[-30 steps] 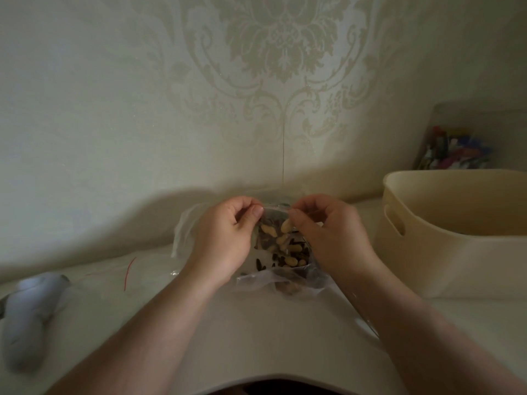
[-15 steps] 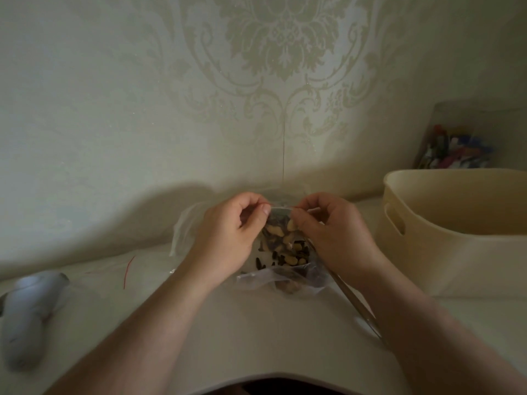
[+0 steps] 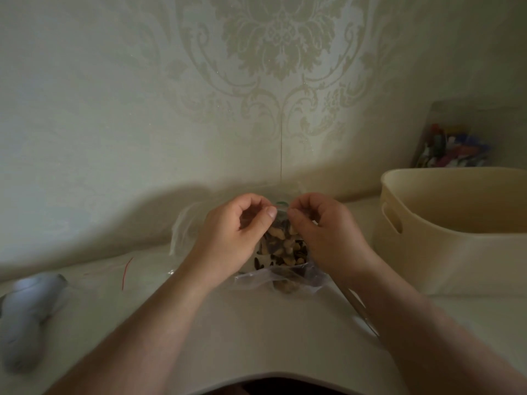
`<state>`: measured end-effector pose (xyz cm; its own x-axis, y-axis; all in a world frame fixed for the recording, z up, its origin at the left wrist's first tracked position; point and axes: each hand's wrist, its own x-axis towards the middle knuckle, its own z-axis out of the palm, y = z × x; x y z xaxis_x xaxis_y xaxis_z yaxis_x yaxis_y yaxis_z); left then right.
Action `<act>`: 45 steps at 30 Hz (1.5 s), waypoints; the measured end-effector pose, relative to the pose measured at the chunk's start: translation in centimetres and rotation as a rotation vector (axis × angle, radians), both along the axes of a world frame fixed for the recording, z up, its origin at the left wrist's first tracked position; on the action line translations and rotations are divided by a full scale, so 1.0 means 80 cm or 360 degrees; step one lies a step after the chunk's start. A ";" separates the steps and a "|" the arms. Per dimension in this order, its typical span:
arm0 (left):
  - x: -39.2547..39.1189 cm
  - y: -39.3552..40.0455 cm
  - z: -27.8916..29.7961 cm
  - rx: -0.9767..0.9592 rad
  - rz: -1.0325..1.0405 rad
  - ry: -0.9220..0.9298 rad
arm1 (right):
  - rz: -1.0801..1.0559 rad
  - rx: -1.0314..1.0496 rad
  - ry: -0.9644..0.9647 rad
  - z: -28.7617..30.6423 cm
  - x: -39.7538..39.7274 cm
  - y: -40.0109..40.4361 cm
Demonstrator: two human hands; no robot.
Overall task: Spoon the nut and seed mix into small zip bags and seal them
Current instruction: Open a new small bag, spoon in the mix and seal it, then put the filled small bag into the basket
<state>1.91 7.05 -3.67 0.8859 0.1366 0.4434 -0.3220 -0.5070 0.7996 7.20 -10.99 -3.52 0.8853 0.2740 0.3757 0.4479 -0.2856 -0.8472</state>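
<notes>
Left hand point(image 3: 228, 238): fingers curled, thumb tip against forefinger, pinching the top strip of the small zip bag point(image 3: 281, 246) at its left end. Right hand point(image 3: 328, 238): fingers likewise curled, thumb and forefinger pinching the same strip at its right end. The two pinches sit close together, thumbs almost meeting over the middle of the strip. Whether the seal is fully closed cannot be told; the strip is mostly hidden by the fingers.

Small zip bag: held upright between the hands, above the middle of the desk point(image 3: 256, 337), toward its back edge by the wall. Mouth points up, long axis roughly vertical, zip strip running left to right. Nut and seed mix point(image 3: 282, 249) shows through the clear film, pale nuts and dark seeds, filling the lower part. Directly below lies a larger clear bag point(image 3: 288, 280) with more of the mix, on the desk; whether the small bag's bottom touches it cannot be told.

Compared with 0.5 s ago: the thumbs have drawn nearer each other along the strip and the gap between the hands is narrower. Bag position about the same, grip unchanged on both sides.

Other items: cream tub point(image 3: 456, 232) at the desk's right edge; empty zip bags with a red line point(image 3: 127, 272) left of the hands; pale grey object point(image 3: 25, 317) at the left edge.
</notes>
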 end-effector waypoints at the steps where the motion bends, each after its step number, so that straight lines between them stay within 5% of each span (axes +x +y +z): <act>1: 0.000 -0.001 0.000 -0.0059 -0.0026 0.0002 | 0.0003 0.0010 0.0012 0.000 0.000 0.000; 10: 0.003 0.000 -0.002 -0.0204 -0.0080 -0.0004 | 0.0105 0.0068 0.0106 0.002 -0.006 0.001; 19: 0.002 -0.001 -0.002 0.0056 -0.0093 -0.0031 | -0.0076 0.0074 0.0095 0.005 -0.006 0.002; 26: 0.003 -0.007 -0.001 -0.0263 -0.0072 -0.0006 | -0.0060 0.0206 0.0146 0.007 -0.007 -0.001; 33: 0.006 -0.011 -0.005 -0.0449 -0.0435 0.0400 | -0.0064 0.0444 0.0169 0.005 -0.002 0.001; 45: 0.008 -0.027 0.009 -0.0824 -0.0458 -0.0011 | 0.0242 0.0715 0.0375 0.039 -0.047 -0.015</act>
